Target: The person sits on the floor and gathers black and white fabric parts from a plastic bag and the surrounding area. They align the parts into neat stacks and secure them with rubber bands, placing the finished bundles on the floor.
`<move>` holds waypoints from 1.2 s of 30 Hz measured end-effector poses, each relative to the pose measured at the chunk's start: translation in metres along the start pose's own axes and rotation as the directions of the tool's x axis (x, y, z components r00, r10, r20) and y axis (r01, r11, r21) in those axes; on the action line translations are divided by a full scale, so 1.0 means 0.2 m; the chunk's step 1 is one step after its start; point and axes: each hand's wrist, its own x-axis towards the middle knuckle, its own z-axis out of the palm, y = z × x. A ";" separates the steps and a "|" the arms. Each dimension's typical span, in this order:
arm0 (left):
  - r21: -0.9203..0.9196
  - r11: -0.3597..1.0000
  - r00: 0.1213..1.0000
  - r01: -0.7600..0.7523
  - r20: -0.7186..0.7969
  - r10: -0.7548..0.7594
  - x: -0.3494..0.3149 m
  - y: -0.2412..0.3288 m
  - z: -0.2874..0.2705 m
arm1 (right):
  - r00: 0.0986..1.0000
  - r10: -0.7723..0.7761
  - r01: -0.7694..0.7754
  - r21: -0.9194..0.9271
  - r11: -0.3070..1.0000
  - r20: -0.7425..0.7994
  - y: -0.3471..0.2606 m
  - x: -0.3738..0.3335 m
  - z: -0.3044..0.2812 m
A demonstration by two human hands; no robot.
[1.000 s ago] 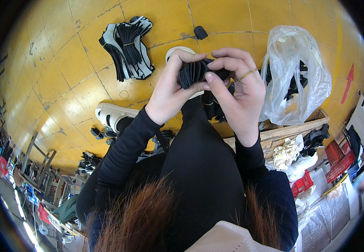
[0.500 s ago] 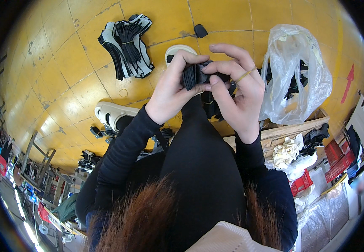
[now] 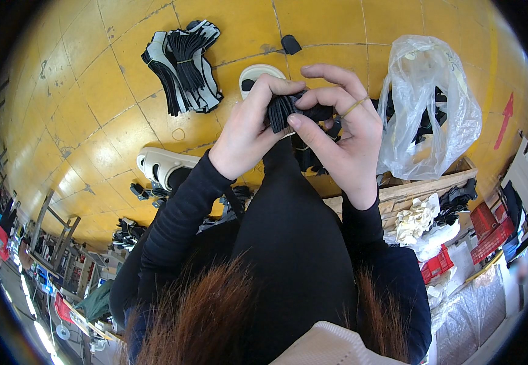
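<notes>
Yellow floor tiles (image 3: 93, 121) spread out beneath you, with a tied bundle of black and pale strips (image 3: 188, 64) lying ahead to the left and one small black piece (image 3: 290, 44) on its own, near the middle. On the right, a clear plastic bag (image 3: 455, 121) with dark pieces inside sits beside a wooden crate (image 3: 410, 190). Your left hand (image 3: 245, 125) grips a stack of thin black pieces (image 3: 281, 114), its fingers curled around the left end, with the stack raised between both hands above your knees. Your right hand (image 3: 350, 131) works from the other side: thumb and forefinger are bent against the stack's right edge, near enough to pinch, though you can't tell from here whether they have hold of a single piece. More black pieces (image 3: 320, 114) show under the right fingers, and whether these are held or only touched is hidden. By the look of it, the step in hand is leafing through the stack piece by piece. Carrying on probably calls for a steady left grip and a light right fingertip, so that pieces part cleanly without the stack splaying or slipping.
</notes>
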 end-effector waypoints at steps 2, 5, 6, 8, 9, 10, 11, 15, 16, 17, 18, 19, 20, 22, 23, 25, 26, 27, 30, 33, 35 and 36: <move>0.029 0.999 1.000 -0.021 -0.002 0.021 0.00 0.00 0.00 | 1.000 0.028 -0.028 0.023 0.999 0.001 0.00 0.00 0.00; 0.045 0.998 0.999 -0.035 -0.003 0.035 0.00 0.01 -0.01 | 0.999 0.045 -0.045 0.047 0.998 -0.004 0.02 -0.01 0.01; 0.047 0.998 0.999 -0.037 -0.003 0.037 0.00 0.01 -0.01 | 0.999 0.048 -0.047 0.062 0.997 -0.007 0.02 -0.01 0.01; 0.048 0.998 0.999 -0.031 -0.003 0.032 0.00 0.01 -0.01 | 0.998 0.055 -0.054 0.094 0.994 -0.009 0.03 -0.01 0.01; 0.049 0.998 1.000 -0.028 -0.003 0.029 0.00 0.02 -0.01 | 0.998 0.060 -0.058 0.112 0.992 -0.008 0.03 -0.01 0.01; 0.045 0.999 1.000 -0.027 -0.004 0.027 0.00 0.01 -0.01 | 0.998 0.064 -0.063 0.130 0.990 -0.006 0.03 -0.01 0.01; 0.040 0.999 1.000 -0.025 -0.004 0.025 0.00 0.01 -0.01 | 0.997 0.073 -0.072 0.141 0.987 -0.005 0.03 -0.01 0.02; 0.029 1.000 1.000 -0.011 -0.003 0.011 -0.01 0.01 -0.01 | 0.995 0.104 -0.103 0.171 0.980 0.005 0.03 -0.01 0.02; 0.041 0.999 1.000 -0.016 -0.003 0.016 -0.01 0.01 -0.01 | 0.994 0.110 -0.110 0.175 0.978 0.009 0.03 -0.01 0.02; 0.053 0.998 1.000 -0.021 -0.003 0.021 0.00 0.01 -0.01 | 0.992 0.126 -0.127 0.184 0.975 0.017 0.03 -0.01 0.02; 0.065 0.998 1.000 -0.025 -0.002 0.025 0.00 0.01 -0.01 | 0.989 0.143 -0.146 0.192 0.970 0.027 0.03 -0.01 0.01; 0.064 0.998 1.000 -0.022 0.001 0.021 -0.01 0.01 -0.01 | 0.986 0.160 -0.164 0.200 0.966 0.037 0.03 -0.01 0.01; 0.064 0.998 1.000 -0.018 0.004 0.018 -0.01 0.01 -0.01 | 0.985 0.166 -0.171 0.203 0.964 0.040 0.03 -0.01 0.01; 0.061 0.998 1.000 -0.020 0.005 0.020 -0.01 0.01 -0.01 | 0.983 0.179 -0.184 0.206 0.961 0.045 0.03 -0.01 0.01; 0.059 0.998 1.000 -0.024 0.002 0.024 -0.01 0.01 -0.01 | 0.982 0.182 -0.187 0.214 0.959 0.044 0.03 -0.02 0.02; 0.044 0.999 1.000 -0.028 -0.001 0.028 -0.01 0.01 -0.01 | 0.981 0.187 -0.192 0.229 0.954 0.041 0.03 -0.02 0.02; 0.031 0.999 1.000 -0.028 -0.001 0.028 -0.01 0.01 0.00 | 0.982 0.188 -0.190 0.246 0.950 0.032 0.03 -0.01 0.02; 0.017 0.999 1.000 -0.028 -0.001 0.028 -0.01 0.01 0.00 | 0.982 0.190 -0.189 0.262 0.946 0.022 0.03 -0.01 0.03; 0.022 1.000 1.000 0.002 0.029 -0.003 -0.01 0.02 -0.01 | 0.996 0.083 -0.084 0.178 0.980 0.012 0.04 -0.01 0.02; 0.023 1.000 1.000 0.014 0.028 -0.014 0.00 0.01 -0.01 | 1.000 -0.011 0.010 0.088 0.996 0.015 0.06 -0.01 0.03; 0.044 0.999 1.000 -0.014 0.008 0.014 -0.01 0.01 0.00 | 1.000 -0.012 0.010 0.075 0.997 0.025 0.06 0.00 0.02; 0.055 0.998 1.000 -0.027 -0.002 0.027 -0.01 0.00 0.00 | 0.999 0.008 -0.011 0.084 0.996 0.035 0.03 0.00 0.02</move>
